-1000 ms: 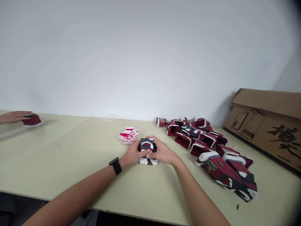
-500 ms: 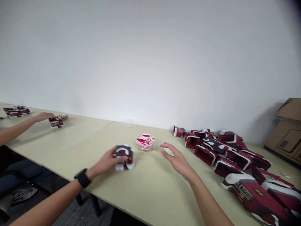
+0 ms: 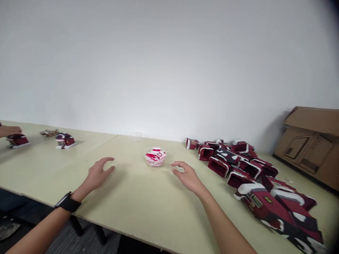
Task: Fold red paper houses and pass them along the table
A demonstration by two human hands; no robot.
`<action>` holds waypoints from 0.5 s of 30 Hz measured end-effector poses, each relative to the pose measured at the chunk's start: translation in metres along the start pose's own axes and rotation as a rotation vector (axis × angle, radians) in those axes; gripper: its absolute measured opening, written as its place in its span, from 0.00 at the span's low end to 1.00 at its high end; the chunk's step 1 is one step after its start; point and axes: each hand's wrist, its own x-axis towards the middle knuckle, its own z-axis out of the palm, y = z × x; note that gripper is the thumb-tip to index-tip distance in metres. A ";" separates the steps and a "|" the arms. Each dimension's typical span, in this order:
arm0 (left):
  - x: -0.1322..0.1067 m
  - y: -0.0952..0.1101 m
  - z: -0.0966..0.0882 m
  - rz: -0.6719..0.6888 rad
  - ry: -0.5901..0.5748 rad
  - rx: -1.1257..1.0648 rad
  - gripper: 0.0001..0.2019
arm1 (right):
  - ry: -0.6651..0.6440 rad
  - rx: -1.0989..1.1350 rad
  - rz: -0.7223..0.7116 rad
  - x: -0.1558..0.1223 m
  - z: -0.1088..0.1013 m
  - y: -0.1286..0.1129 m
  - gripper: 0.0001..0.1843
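My left hand (image 3: 100, 173) hovers over the table with its fingers apart and holds nothing; a dark watch band is on its wrist. My right hand (image 3: 186, 175) is also open, its thumb and fingers curved just to the right of a clear bowl (image 3: 155, 164). Small red-and-white striped pieces (image 3: 156, 155) fill the bowl. Beyond my left hand, a maroon and black cardboard house with white trim (image 3: 65, 141) stands upright on the table. A pile of flatter, open-ended maroon house shapes (image 3: 249, 167) lies to the right of my right hand.
A brown cardboard box (image 3: 307, 151) stands at the far right by the wall. At the far left, another person's hand (image 3: 10, 130) rests on a second maroon house (image 3: 19, 140). A brownish small heap (image 3: 49, 132) and clear plastic (image 3: 136, 135) lie near the wall.
My left hand has let go of the cardboard house, which now stands farther left, and is back empty. The other person's hand and house have shifted left. The view has turned slightly right.
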 end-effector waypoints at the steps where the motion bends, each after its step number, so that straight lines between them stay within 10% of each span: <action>1: 0.002 0.028 0.007 0.086 -0.015 -0.036 0.22 | 0.037 -0.066 0.001 0.002 -0.002 0.004 0.13; 8: 0.056 0.166 0.050 0.288 -0.159 -0.253 0.20 | 0.501 -0.542 0.167 0.014 -0.065 0.039 0.21; 15: 0.068 0.175 0.098 0.165 -0.185 -0.158 0.18 | 0.428 -0.724 0.397 0.011 -0.091 0.063 0.23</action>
